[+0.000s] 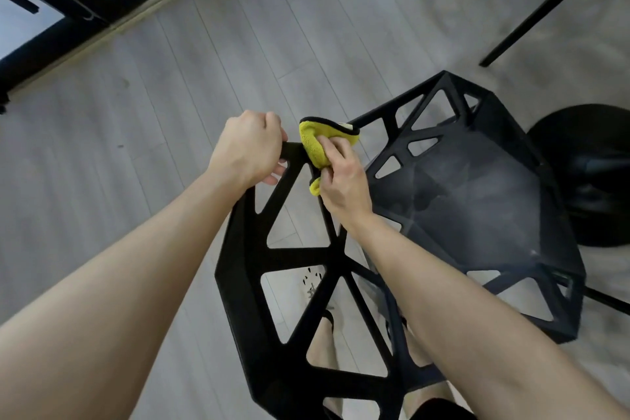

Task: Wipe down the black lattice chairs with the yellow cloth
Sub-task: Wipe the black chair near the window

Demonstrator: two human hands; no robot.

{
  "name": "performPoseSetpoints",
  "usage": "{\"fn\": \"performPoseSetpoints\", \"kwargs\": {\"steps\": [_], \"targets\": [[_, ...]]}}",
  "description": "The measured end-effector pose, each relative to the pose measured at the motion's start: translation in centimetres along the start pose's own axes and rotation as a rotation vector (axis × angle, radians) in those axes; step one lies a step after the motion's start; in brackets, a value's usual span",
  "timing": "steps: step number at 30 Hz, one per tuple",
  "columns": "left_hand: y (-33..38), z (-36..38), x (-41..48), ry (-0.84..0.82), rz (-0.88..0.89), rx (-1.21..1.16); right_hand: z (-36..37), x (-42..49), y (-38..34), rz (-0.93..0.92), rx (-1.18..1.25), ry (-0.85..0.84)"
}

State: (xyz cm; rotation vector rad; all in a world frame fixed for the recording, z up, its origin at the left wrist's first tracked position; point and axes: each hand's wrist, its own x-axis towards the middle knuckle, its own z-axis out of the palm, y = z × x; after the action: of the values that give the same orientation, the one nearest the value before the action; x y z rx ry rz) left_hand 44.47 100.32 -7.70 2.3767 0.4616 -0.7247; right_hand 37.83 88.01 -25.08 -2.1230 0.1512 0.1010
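Observation:
A black lattice chair [477,201] stands below me, its backrest of triangular openings nearest and its dusty seat to the right. My left hand [249,147] is shut around the top corner of the backrest. My right hand [341,177] presses the yellow cloth [315,143], which has a black edge, against the backrest's upper bar right beside the left hand. The cloth is bunched and wraps over the bar.
Grey wood-plank floor lies all around. A black round base [589,174] sits to the right of the chair. A thin black furniture leg [531,14] slants at upper right. A black-framed window or door [68,3] runs along the upper left. My legs show through the lattice.

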Motion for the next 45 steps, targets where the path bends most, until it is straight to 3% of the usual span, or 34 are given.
{"fn": "performPoseSetpoints", "kwargs": {"steps": [3,9,15,18,21,26,32,36,39,41,43,45], "targets": [[0.3,-0.1,-0.4,-0.002,0.013,0.034,0.5,-1.2,0.4,0.031,-0.008,0.019],[0.4,-0.2,-0.6,-0.005,0.017,0.055,0.6,-3.8,6.7,0.271,-0.058,-0.066],[0.4,-0.2,-0.6,-0.007,0.022,0.064,1.5,-2.2,0.3,0.116,0.087,0.093],[0.4,-0.1,-0.5,-0.012,0.032,0.08,1.5,-3.6,4.3,0.208,-0.013,0.004],[0.2,-0.1,-0.3,-0.01,0.036,0.069,0.2,-3.1,6.3,0.362,0.033,-0.072],[0.2,0.0,-0.1,0.001,0.018,0.033,1.0,-2.1,2.3,0.11,0.144,0.003],[0.1,0.2,-0.3,0.002,0.004,0.035,0.4,-2.9,9.7,0.356,-0.009,-0.218],[0.1,0.1,0.0,0.014,-0.006,0.009,0.2,-1.7,4.3,0.204,0.046,-0.057],[0.1,0.0,-0.4,0.024,-0.016,0.003,1.3,-3.9,5.4,0.187,-0.019,-0.083],[0.2,0.0,-0.5,0.028,-0.021,-0.011,0.2,-4.4,7.9,0.252,-0.082,-0.206],[0.3,0.1,-0.5,0.032,-0.029,-0.02,-1.8,-2.7,8.5,0.422,0.043,-0.347],[0.2,0.2,-0.3,0.041,-0.038,-0.027,-2.1,-1.0,7.9,0.49,0.089,-0.284]]}}
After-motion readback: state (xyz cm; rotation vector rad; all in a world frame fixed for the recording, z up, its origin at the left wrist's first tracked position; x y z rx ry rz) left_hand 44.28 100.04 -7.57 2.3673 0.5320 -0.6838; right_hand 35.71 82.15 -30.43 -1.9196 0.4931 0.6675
